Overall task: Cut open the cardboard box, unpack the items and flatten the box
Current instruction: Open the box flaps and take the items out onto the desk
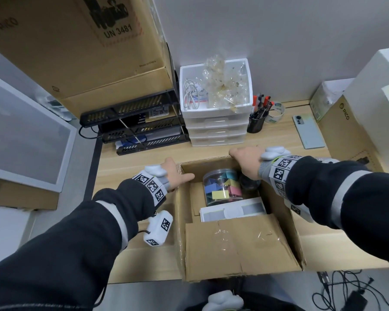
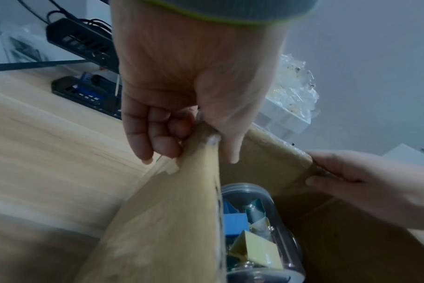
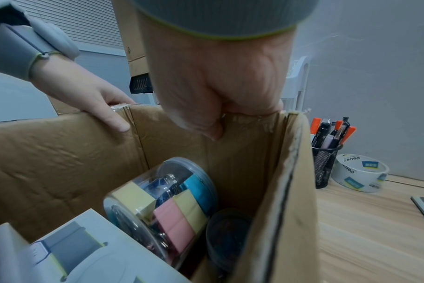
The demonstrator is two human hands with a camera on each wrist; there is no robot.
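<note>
An open brown cardboard box stands on the wooden desk, its near flap folded inward. My left hand grips the rim at the far left corner, thumb inside and fingers curled outside. My right hand grips the far wall's rim near the right corner, thumb pressed on the inner wall. Inside lie a clear jar of coloured binder clips, a small dark round container and a flat white box.
Behind the box stand a white drawer unit, black paper trays, a mesh pen cup and a tape roll. A phone and a brown carton lie to the right. Cables hang below the desk edge.
</note>
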